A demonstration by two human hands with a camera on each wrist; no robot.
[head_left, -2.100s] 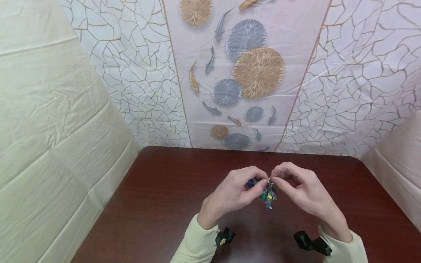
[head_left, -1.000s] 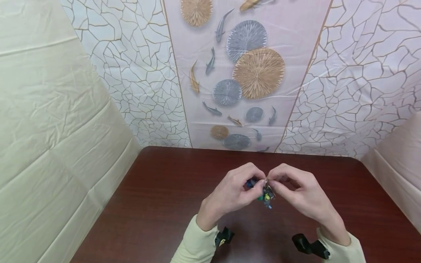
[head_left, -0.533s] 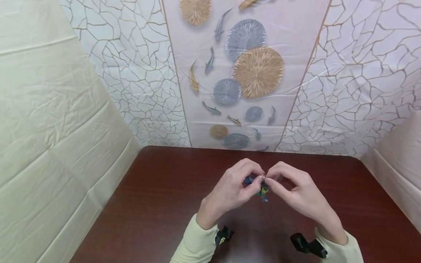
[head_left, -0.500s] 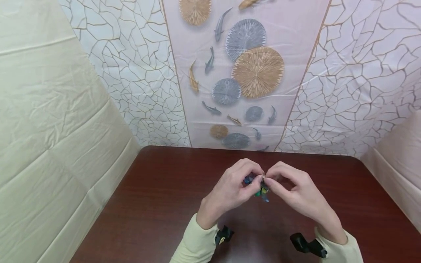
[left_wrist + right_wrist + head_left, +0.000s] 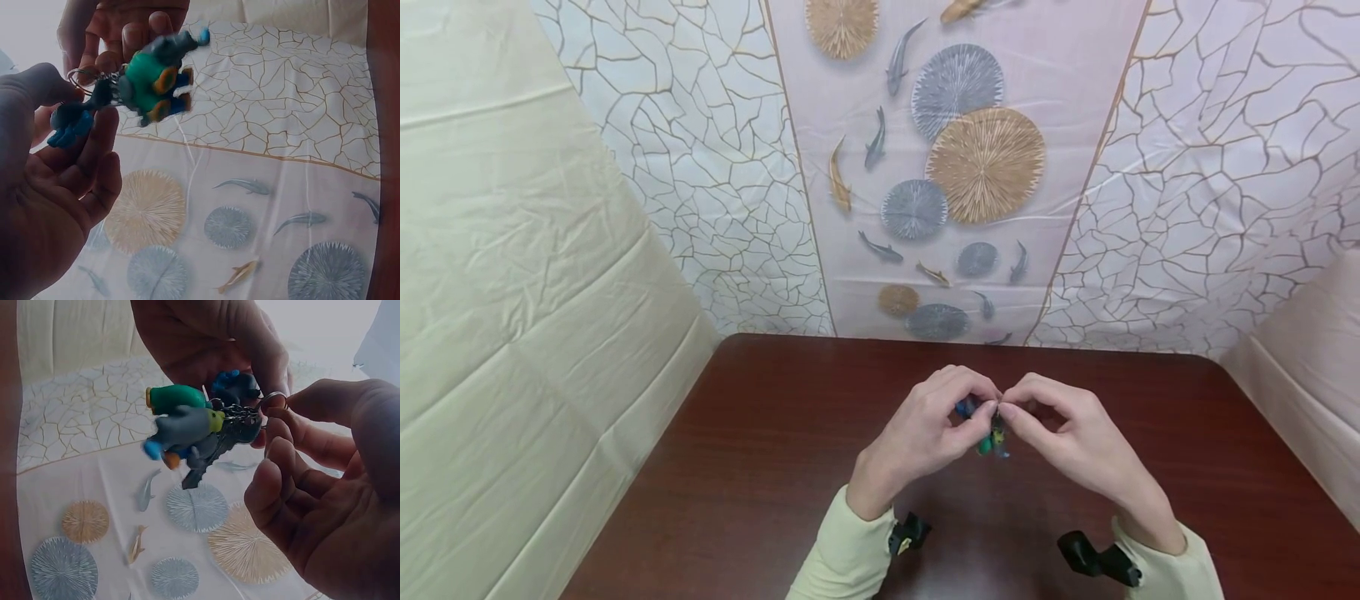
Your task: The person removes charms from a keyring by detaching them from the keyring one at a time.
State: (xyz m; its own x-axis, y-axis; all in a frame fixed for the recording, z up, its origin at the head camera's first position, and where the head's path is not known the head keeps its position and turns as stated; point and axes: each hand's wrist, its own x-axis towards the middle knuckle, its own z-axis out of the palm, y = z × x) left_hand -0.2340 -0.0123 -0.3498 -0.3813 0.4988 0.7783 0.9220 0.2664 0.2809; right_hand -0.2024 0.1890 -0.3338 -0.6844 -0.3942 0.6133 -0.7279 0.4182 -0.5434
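My left hand (image 5: 928, 421) and right hand (image 5: 1078, 437) meet above the table, fingertips almost touching. Between them is a metal key ring (image 5: 273, 395), pinched by the thumb and fingers of both hands. Several small figurine keychains hang from it on short chains. One is a green figure (image 5: 145, 81) with orange and blue parts. Another is a grey figure (image 5: 187, 425) with a yellow-green band and a blue tip. A dark jagged piece (image 5: 212, 459) hangs beside them. A dark figure with blue parts (image 5: 72, 128) lies against my left fingers. In the head view the fingertips mostly hide the ring.
The dark red-brown table (image 5: 760, 467) spreads beneath both hands. A patterned cloth (image 5: 985, 167) with fish and round shapes rises behind it, and pale fabric (image 5: 550, 333) slopes along the left side. Black mounts (image 5: 1097, 560) sit at both wrists.
Both hands have drifted slightly left together, still pinching the ring. The hanging figures have swung and turned, and less of them shows below the fingers in the head view.
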